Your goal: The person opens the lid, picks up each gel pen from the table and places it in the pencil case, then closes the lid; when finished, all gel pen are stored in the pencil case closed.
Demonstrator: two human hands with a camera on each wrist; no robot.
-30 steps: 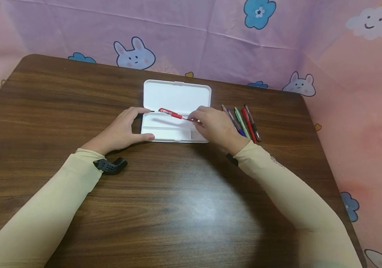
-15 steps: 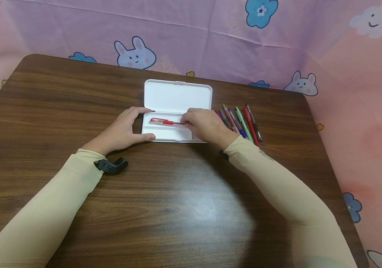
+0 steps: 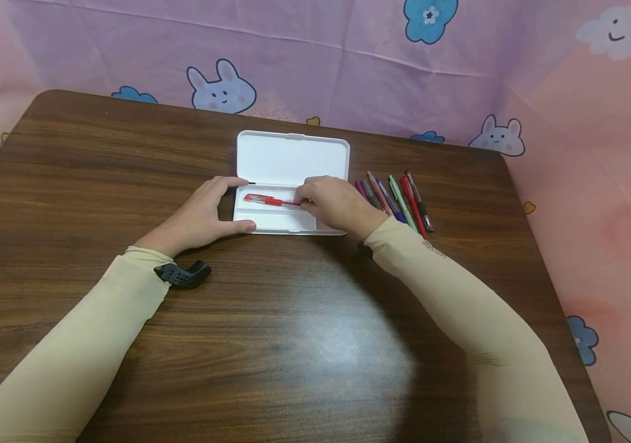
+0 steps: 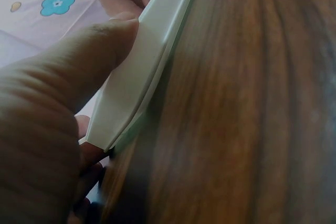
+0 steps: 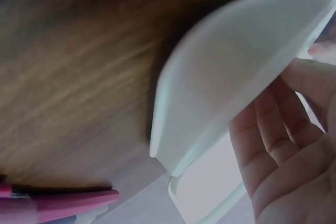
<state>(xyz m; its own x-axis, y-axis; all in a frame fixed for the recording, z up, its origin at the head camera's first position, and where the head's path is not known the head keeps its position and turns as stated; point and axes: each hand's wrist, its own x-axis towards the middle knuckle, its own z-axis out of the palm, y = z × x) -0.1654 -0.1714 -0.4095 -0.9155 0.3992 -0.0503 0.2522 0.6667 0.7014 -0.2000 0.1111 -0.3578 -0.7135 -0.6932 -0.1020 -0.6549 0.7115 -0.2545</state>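
Observation:
A white pencil case (image 3: 292, 155) stands open on the table, lid raised at the back. My left hand (image 3: 199, 212) grips its left end, thumb at the front corner and fingers at the back corner; in the left wrist view the thumb lies on the case wall (image 4: 142, 61). A red pen (image 3: 265, 200) lies over the case's rear compartment, cap end to the left. With my right hand (image 3: 334, 200) I pinch the pen's right end, which the fingers hide. In the right wrist view, the fingers of that hand reach over the case's rim and the pen is hidden.
Several pens (image 3: 398, 200), among them green, red and purple ones, lie side by side on the wooden table (image 3: 271, 332) right of the case. A patterned cloth (image 3: 304, 55) hangs behind the table and along its right side.
My right hand has moved left and lowered the red pen from a slant above the case to lie flat along it. More pens show at right. The left hand has stayed put.

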